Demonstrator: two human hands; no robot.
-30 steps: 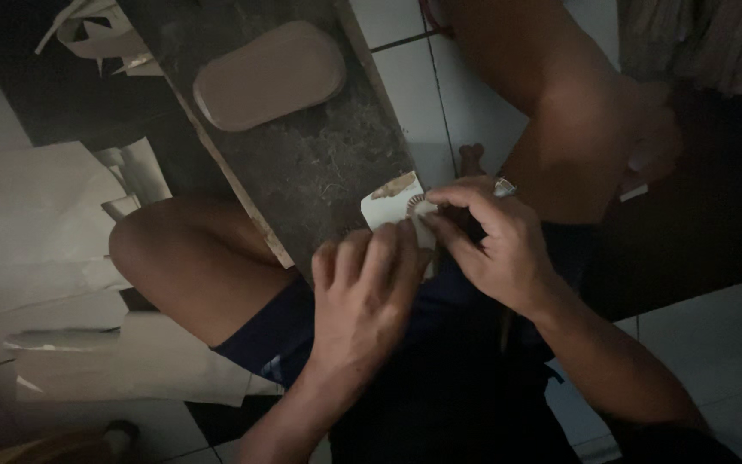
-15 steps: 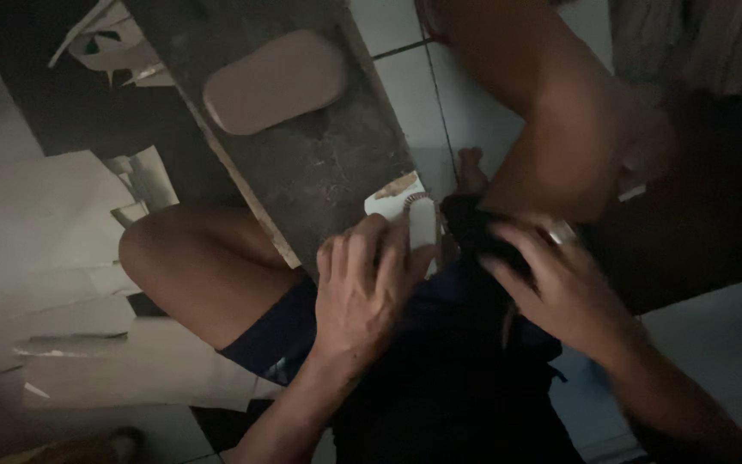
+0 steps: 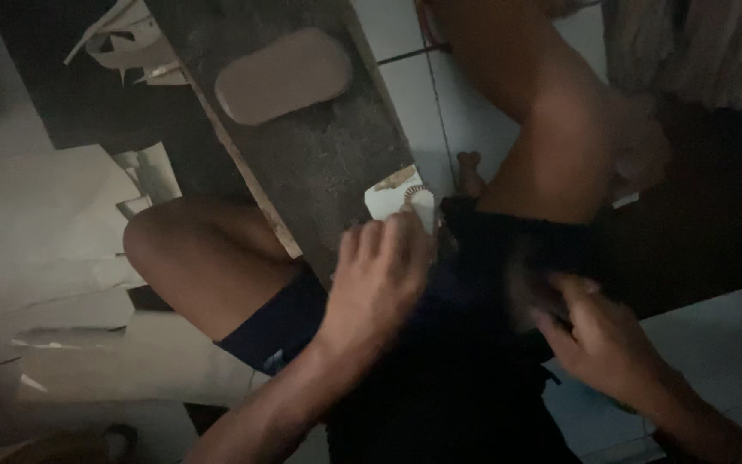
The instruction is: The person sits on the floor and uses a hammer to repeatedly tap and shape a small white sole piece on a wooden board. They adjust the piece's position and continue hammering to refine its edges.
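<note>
— Where were the hands at that moment?

— The left hand (image 3: 377, 283) lay palm down in the middle of the view, fingers together and slightly curled, its fingertips resting on the near edge of a small white card (image 3: 398, 203). It pressed on the card rather than closing around it. The right hand (image 3: 599, 339) was lower and to the right, on the dark shorts (image 3: 491, 283) over the thigh. Its fingers were bent, but the blur and the dim light kept me from telling whether it gripped anything.

— And the card itself?

— It sat at the near right corner of a dark, rough board (image 3: 302, 163) that ran away from the person, between the two bare knees. Something pale and round lay on the card by the fingertips; I could not make out what.

— Anything else on the board?

— A pale oblong pad (image 3: 283, 74) with rounded corners lay at its far end, well apart from the card. To the left, pale sheets of cardboard (image 3: 45, 223) covered the floor, and white floor tiles (image 3: 465, 112) showed to the right of the board.
</note>
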